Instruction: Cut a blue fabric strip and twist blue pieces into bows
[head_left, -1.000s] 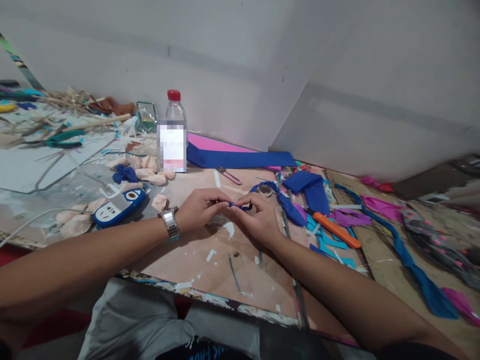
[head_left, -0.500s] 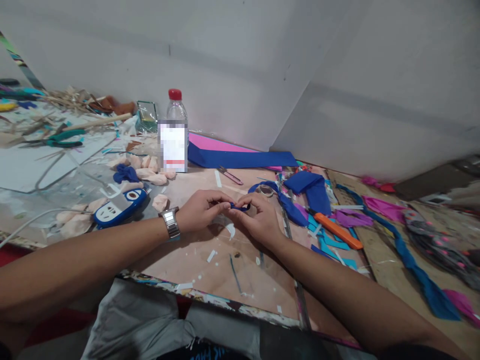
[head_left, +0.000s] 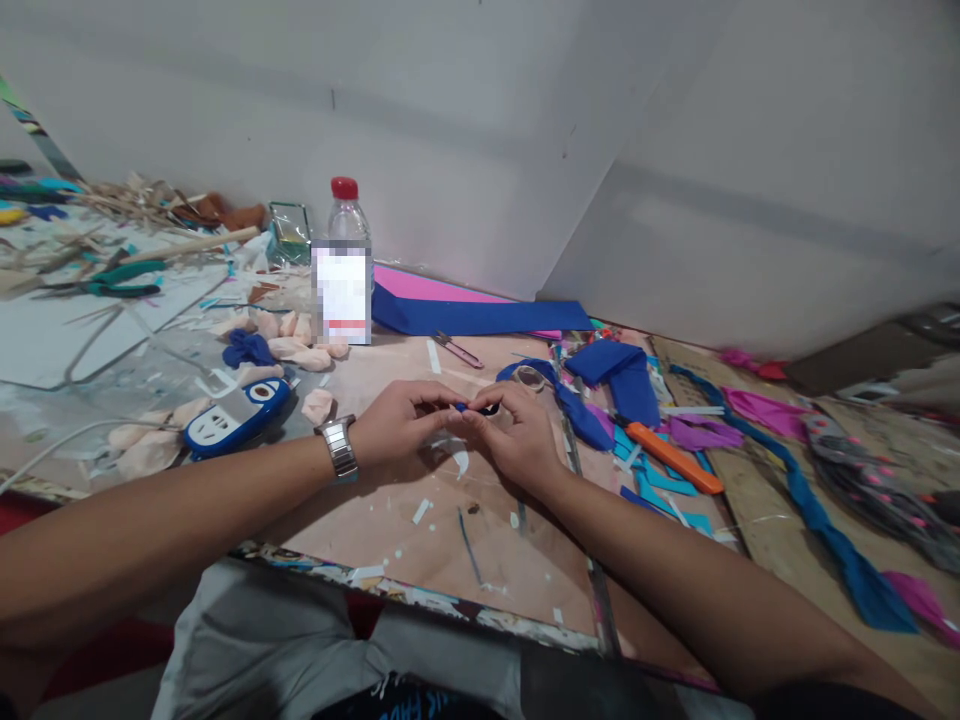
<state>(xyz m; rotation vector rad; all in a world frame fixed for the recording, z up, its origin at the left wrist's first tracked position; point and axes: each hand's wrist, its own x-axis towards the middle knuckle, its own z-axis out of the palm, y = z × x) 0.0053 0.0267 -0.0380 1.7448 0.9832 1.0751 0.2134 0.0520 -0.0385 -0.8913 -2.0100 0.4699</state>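
Over the middle of the table, my left hand (head_left: pixel 409 420) and my right hand (head_left: pixel 517 432) meet at the fingertips. Between them they pinch a small piece of dark blue fabric (head_left: pixel 462 407), mostly hidden by the fingers. A silver watch sits on my left wrist. Behind the hands lie thread snips (head_left: pixel 459 350) with a pink handle. Just right of my right hand are a roll of tape (head_left: pixel 529 377) and a twisted blue cloth strip (head_left: pixel 581 415). Several peach-coloured cloth pieces (head_left: pixel 300 352) and a blue bunched one (head_left: pixel 248 348) rest to the left.
A blue and white power strip (head_left: pixel 238 415) with a cable lies left. A phone (head_left: pixel 342 295) leans on a red-capped bottle (head_left: pixel 345 188). An orange utility knife (head_left: pixel 675 458) and cloth scraps are at right. Green-handled pliers (head_left: pixel 124 278) lie far left.
The fingertips have shifted slightly on the blue fabric, and less of it shows between them. The whole view has moved a little; the table items lie as before.
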